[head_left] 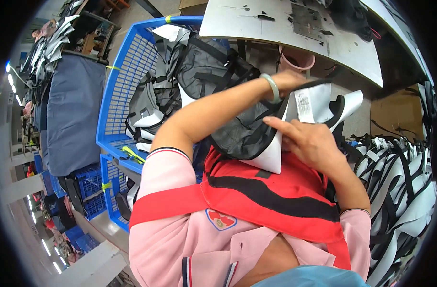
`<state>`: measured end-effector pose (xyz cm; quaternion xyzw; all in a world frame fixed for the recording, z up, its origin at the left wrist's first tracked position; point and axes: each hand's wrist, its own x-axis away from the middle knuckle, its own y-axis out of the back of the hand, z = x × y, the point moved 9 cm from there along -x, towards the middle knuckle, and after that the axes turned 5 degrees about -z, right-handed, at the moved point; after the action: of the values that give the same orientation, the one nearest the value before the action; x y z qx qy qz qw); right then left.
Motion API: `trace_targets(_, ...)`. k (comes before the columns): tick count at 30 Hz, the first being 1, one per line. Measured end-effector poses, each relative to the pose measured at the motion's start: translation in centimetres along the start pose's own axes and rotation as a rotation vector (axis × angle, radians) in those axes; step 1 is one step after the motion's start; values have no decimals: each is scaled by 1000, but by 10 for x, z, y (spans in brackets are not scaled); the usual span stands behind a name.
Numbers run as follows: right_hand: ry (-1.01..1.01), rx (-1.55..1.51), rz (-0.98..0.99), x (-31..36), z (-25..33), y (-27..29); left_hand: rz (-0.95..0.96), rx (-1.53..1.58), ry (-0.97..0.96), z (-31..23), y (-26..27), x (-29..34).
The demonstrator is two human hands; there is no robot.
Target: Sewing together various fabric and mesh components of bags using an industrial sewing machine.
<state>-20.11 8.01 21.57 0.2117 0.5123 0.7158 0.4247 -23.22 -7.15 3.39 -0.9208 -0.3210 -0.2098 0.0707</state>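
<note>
A sewn piece of black mesh (244,136) and white fabric, edged in black, lies across my lap over a red apron (275,191). A white printed label (304,106) hangs on its white part. My left hand (287,82), with a pale bangle at the wrist, grips the piece's upper black edge; it is blurred and its fingertips are hidden. Just below, my right hand (311,143) is closed on the white part, its index finger stretched along the mesh edge. The fingers under that hand cannot be seen.
A blue plastic basket (114,103) on the left holds similar black, grey and white pieces. Ahead stands a white table (256,24) with scraps on it and a pink bucket (297,60) beneath. White, black-edged pieces (395,191) are heaped at the right beside a cardboard box (395,112).
</note>
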Motion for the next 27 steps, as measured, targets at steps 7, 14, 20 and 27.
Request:
trace_targets(7,-374,-275,-300,43,-78,30,-529,-759,-616,-29,62,47)
trace_targets(14,-688,-623,-738,157,-181,74,-247,-880,-277,37,121,47)
trace_targets(20,-907,-164,-732,237,-305,9,-271,-1167,-305,24,111,43)
trace_targets(27,-1137,-680,-435,205,-267,-32,-463,-940,-129,3,155,77)
